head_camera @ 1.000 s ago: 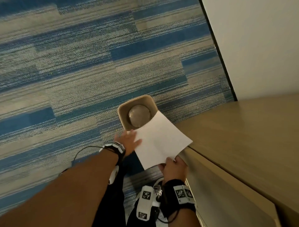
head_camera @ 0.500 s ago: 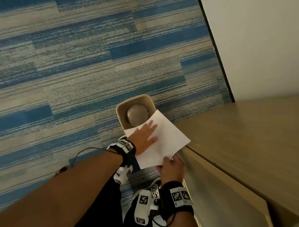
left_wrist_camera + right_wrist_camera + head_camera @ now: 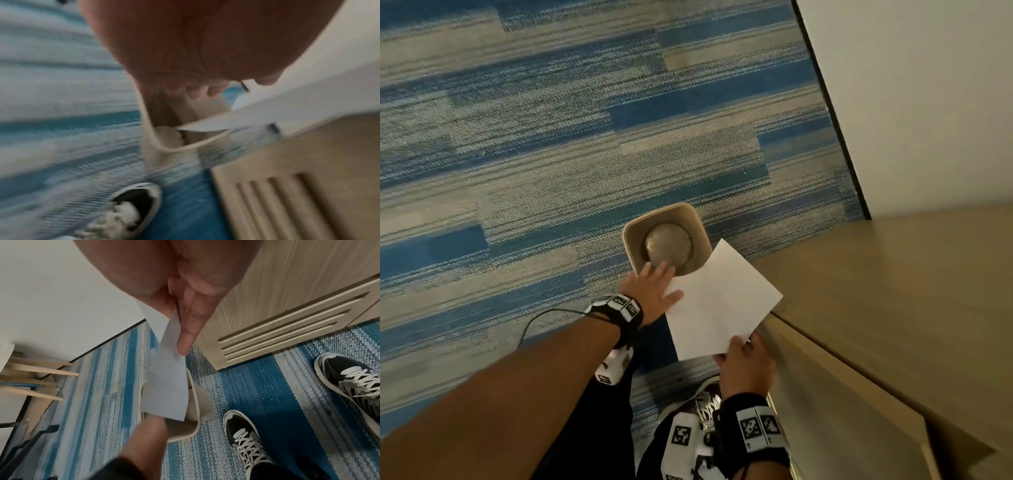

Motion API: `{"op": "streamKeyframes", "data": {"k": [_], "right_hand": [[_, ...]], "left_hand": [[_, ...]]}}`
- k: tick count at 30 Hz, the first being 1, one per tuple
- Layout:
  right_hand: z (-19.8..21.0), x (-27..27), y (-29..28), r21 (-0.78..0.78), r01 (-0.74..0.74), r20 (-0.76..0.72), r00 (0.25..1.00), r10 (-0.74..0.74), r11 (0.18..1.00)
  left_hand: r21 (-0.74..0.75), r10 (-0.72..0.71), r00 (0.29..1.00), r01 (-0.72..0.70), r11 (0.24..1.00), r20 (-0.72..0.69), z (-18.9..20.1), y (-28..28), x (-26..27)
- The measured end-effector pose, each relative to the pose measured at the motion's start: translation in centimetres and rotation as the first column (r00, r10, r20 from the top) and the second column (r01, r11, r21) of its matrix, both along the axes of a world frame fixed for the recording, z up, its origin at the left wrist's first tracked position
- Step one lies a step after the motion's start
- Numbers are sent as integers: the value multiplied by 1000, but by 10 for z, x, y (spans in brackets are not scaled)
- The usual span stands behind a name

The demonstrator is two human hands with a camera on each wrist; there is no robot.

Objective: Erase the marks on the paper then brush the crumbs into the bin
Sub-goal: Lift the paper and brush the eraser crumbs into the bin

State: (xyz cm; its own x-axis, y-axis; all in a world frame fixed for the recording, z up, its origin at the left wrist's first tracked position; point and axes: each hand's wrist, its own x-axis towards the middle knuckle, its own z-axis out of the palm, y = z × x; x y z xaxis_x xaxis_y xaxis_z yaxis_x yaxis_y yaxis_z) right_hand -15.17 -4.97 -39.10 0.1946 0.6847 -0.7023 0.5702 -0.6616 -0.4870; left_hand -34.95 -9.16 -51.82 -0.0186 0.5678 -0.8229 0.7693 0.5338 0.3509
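A white sheet of paper (image 3: 719, 305) hangs tilted over a beige bin (image 3: 633, 233) that stands on the carpet. My right hand (image 3: 744, 363) pinches the sheet's near corner between thumb and fingers; the right wrist view shows the paper (image 3: 166, 386) running down from my fingers (image 3: 189, 331) toward the bin (image 3: 197, 418). My left hand (image 3: 654, 291) is flat with straight fingers at the sheet's left edge, its fingertips over the bin's mouth. The left wrist view is blurred: paper (image 3: 267, 113), bin rim (image 3: 152, 138). No crumbs can be made out.
A wooden cabinet (image 3: 893, 308) with a slatted front (image 3: 277, 331) stands right of the bin. White wall (image 3: 928, 85) behind it. Blue and grey striped carpet (image 3: 517, 137) lies all around. My two black and white shoes (image 3: 244, 436) stand near the bin. Wooden chair legs (image 3: 37, 369) are at far left.
My left hand swept from the sheet's left edge onto the paper, then back off toward the bin's mouth. The right hand kept its pinch on the corner.
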Motion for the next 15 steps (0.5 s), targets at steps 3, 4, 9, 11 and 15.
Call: {"op": "streamKeyframes", "data": {"k": [3,4,9,11,15], "right_hand": [[0,-3,-5,2,4,-20,1000,-4,1000],[0,-5,-7,-3,-1,-23,1000,0,1000],[7,-1,-6,-2,-10,-51,999,10,1000],[4,4,-6,9,-29,-42,999,29,1000],[7,2,-10,-33,14,-95,995,-17,999]], "left_hand": [[323,-120,959,32,946,255,36,13,31],[322,-242,945,165,932,219,36,8,35],[-148,14,989,-37,988,-148,-5,-10,-17],[97,172,985,-173,980,26,10,8,-5],[363,-288,919,180,914,270,41,21,36]]}}
